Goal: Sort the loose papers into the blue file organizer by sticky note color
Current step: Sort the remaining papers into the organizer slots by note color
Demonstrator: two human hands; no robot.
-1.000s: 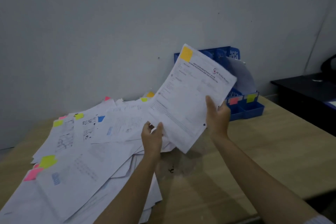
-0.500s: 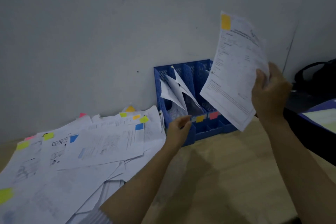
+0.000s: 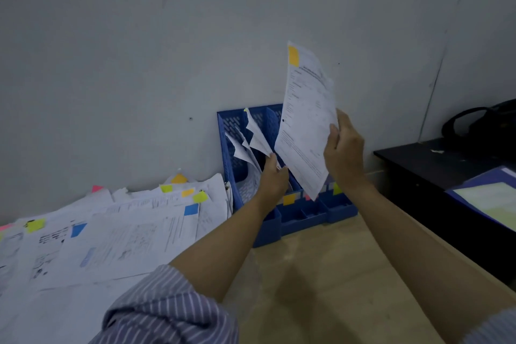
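Note:
My right hand grips a printed sheet by its right edge and holds it upright above the blue file organizer. An orange sticky note sits at the sheet's top left corner. My left hand reaches into the organizer and holds the filed papers in a middle slot. Orange, pink and yellow labels mark the organizer's front; the orange label shows just right of my left wrist. A heap of loose papers with yellow, blue, orange and pink notes covers the table's left side.
The organizer stands against a grey wall. Bare wooden table lies in front of it. A dark desk at the right carries a blue folder and a black bag.
My right hand has carried the orange-noted sheet from over the pile to above the organizer. My left hand let go of the sheet and has moved from the organizer's front into a slot.

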